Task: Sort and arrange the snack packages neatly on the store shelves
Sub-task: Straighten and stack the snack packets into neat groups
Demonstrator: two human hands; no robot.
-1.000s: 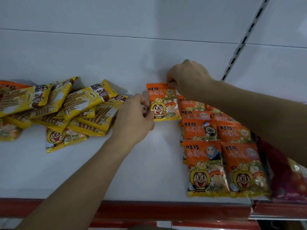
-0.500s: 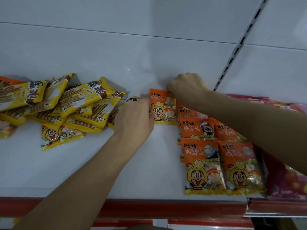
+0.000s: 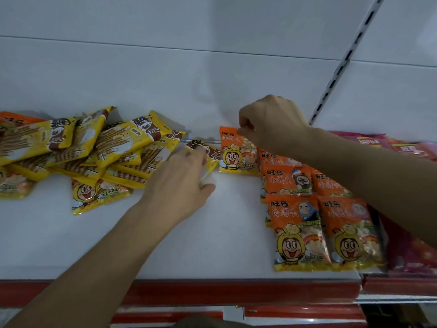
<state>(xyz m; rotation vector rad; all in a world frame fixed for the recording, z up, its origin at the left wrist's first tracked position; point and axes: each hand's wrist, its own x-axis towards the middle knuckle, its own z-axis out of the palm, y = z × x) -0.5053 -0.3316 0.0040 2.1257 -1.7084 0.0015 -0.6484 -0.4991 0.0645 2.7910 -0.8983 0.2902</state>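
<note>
Bare white shelf (image 3: 224, 245) between yellow packet heap (image 3: 94, 147) and orange packet rows (image 3: 319, 209), both forearms across it.

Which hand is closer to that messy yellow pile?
Left. The left hand lies at the right edge of the yellow pile, on a yellow packet. The right hand pinches an orange packet farther right.

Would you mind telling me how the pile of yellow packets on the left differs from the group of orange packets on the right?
The yellow packets lie in a loose heap, tilted and overlapping at mixed angles; the orange packets sit in straight overlapping rows, all facing the same way. The yellow ones are long and show brown stick snacks; the orange ones are shorter, with a cartoon face. Both groups lie flat on the white shelf.
</note>
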